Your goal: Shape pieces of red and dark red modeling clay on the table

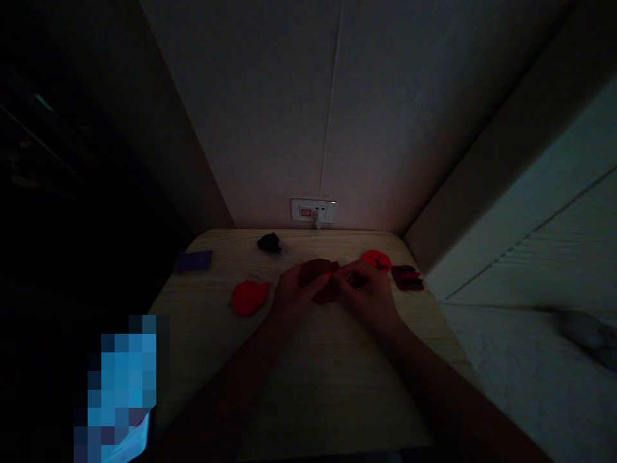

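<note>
Low light dims the whole view. A dark red, flat, soft-looking piece point(320, 265) lies between my two hands over the wooden table. My left hand point(292, 292) is closed on its left side, the thumb laid across it. At its right side my right hand point(369, 296) has thumb and fingertips pinched together, touching a small bright red bit on the piece; exactly what they grip is too dark to make out. Left of my left hand lies a bright red rounded piece point(249, 297). Past my right hand is a red round piece with dark marks point(377, 259), beside a dark red striped piece point(407, 278).
A black lump point(268, 243) and a purple rectangular packet point(195, 261) lie on the table point(308, 386). Behind it, the wall holds a socket plate point(297, 211) with a plug in it. A lit, blurred-out screen point(128, 379) is at lower left.
</note>
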`<state>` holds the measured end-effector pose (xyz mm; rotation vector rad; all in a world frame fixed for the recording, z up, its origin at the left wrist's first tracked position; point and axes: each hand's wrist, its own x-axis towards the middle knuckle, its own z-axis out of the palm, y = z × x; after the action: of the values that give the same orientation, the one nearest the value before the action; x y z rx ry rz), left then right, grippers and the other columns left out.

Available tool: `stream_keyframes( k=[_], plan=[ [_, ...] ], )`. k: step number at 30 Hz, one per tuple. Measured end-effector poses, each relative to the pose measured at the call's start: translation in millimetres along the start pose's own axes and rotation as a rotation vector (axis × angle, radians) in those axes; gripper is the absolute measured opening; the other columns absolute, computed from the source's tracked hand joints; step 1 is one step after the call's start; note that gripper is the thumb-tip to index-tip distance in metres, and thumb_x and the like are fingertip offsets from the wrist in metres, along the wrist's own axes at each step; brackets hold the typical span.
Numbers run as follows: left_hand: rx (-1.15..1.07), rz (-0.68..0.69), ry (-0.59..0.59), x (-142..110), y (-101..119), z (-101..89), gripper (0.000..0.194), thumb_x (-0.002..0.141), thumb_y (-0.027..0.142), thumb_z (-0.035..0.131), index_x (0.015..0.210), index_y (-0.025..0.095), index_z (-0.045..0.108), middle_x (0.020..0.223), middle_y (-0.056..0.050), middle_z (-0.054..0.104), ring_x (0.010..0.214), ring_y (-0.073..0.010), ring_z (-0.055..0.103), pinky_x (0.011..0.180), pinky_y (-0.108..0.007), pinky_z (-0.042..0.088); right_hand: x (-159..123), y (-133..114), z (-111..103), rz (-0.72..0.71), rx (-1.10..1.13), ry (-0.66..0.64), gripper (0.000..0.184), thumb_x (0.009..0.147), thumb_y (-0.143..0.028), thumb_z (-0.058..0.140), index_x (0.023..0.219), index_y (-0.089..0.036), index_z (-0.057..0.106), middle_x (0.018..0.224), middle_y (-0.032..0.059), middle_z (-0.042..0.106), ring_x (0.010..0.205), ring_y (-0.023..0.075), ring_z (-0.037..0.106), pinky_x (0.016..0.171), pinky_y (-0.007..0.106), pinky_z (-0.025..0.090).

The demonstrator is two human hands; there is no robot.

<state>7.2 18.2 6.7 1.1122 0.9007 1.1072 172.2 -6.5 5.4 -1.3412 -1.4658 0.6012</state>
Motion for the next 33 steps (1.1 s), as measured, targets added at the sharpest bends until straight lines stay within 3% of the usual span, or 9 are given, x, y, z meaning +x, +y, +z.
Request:
stream_keyframes(
  k=[5, 8, 12, 15, 20, 24, 29, 33],
  plan=[
    [-0.039, -0.038, -0.004, 1, -6, -2.1, 0.034, 0.075, 0.029, 0.081, 0.107, 0.016, 0.078, 0.111, -0.011, 0.080, 0.102, -0.0268, 0.075, 0.091, -0.037, 0.058, 3, 4, 4, 0.245, 0.272, -0.014, 0.022, 0.072, -0.034, 0.082, 0.076, -0.020, 0.066, 0.065, -0.0009, 0.063, 0.060, 0.0151, 0.057, 0.056, 0.027, 0.045],
    [-0.056, -0.041, 0.027, 3, -11, -3.9, 0.036, 0.072, 0.029, 0.083, 0.105, 0.016, 0.078, 0.109, -0.010, 0.080, 0.098, -0.0258, 0.075, 0.089, -0.037, 0.058, 4, 2, 6, 0.311, 0.407, 0.035, 0.034, 0.062, -0.033, 0.090, 0.082, -0.022, 0.064, 0.070, -0.0028, 0.064, 0.063, 0.0145, 0.058, 0.059, 0.026, 0.046],
    [-0.048, -0.035, 0.010, 3, -9, -4.2, 0.036, 0.071, 0.033, 0.085, 0.102, 0.016, 0.077, 0.106, -0.011, 0.080, 0.097, -0.0256, 0.075, 0.088, -0.036, 0.058, 3, 4, 7, 0.373, 0.524, -0.081, 0.037, 0.067, -0.037, 0.089, 0.097, -0.022, 0.072, 0.084, 0.0017, 0.074, 0.073, 0.0174, 0.065, 0.066, 0.029, 0.050],
    [-0.033, -0.036, 0.027, 2, -5, -3.0, 0.037, 0.071, 0.033, 0.085, 0.104, 0.015, 0.078, 0.107, -0.011, 0.081, 0.099, -0.0256, 0.075, 0.089, -0.036, 0.058, 3, 8, 8, 0.394, 0.609, -0.167, 0.027, 0.070, -0.041, 0.087, 0.083, -0.020, 0.076, 0.076, 0.0010, 0.073, 0.065, 0.0149, 0.062, 0.062, 0.027, 0.047],
    [-0.013, -0.064, 0.059, 0, -1, -1.0, 0.033, 0.070, 0.030, 0.083, 0.099, 0.015, 0.080, 0.100, -0.010, 0.082, 0.090, -0.0251, 0.076, 0.082, -0.034, 0.059, 4, 12, 8, 0.417, 0.595, -0.179, 0.028, 0.070, -0.043, 0.088, 0.077, -0.019, 0.075, 0.065, -0.0013, 0.068, 0.055, 0.0117, 0.054, 0.053, 0.026, 0.039],
    [-0.031, -0.072, 0.065, 0, -5, -1.3, 0.033, 0.069, 0.028, 0.084, 0.098, 0.015, 0.080, 0.099, -0.009, 0.082, 0.089, -0.0236, 0.075, 0.081, -0.033, 0.059, 4, 12, 8, 0.428, 0.590, -0.163, 0.030, 0.069, -0.045, 0.088, 0.076, -0.018, 0.075, 0.063, -0.0009, 0.067, 0.053, 0.0118, 0.053, 0.052, 0.026, 0.038],
    [-0.174, -0.110, -0.014, 3, -12, -3.8, 0.035, 0.073, 0.033, 0.081, 0.103, 0.016, 0.079, 0.100, -0.010, 0.081, 0.087, -0.0236, 0.075, 0.080, -0.034, 0.059, 3, 10, 9, 0.436, 0.620, -0.163, 0.032, 0.070, -0.046, 0.088, 0.076, -0.019, 0.073, 0.063, -0.0020, 0.066, 0.053, 0.0112, 0.052, 0.051, 0.025, 0.038],
    [-0.148, -0.114, -0.006, 5, -14, -5.3, 0.039, 0.069, 0.033, 0.084, 0.103, 0.015, 0.079, 0.102, -0.011, 0.081, 0.089, -0.0248, 0.075, 0.080, -0.035, 0.059, 4, 8, 8, 0.416, 0.586, -0.147, 0.032, 0.068, -0.044, 0.090, 0.072, -0.019, 0.070, 0.066, -0.0026, 0.067, 0.056, 0.0114, 0.054, 0.055, 0.025, 0.040]
  ],
)
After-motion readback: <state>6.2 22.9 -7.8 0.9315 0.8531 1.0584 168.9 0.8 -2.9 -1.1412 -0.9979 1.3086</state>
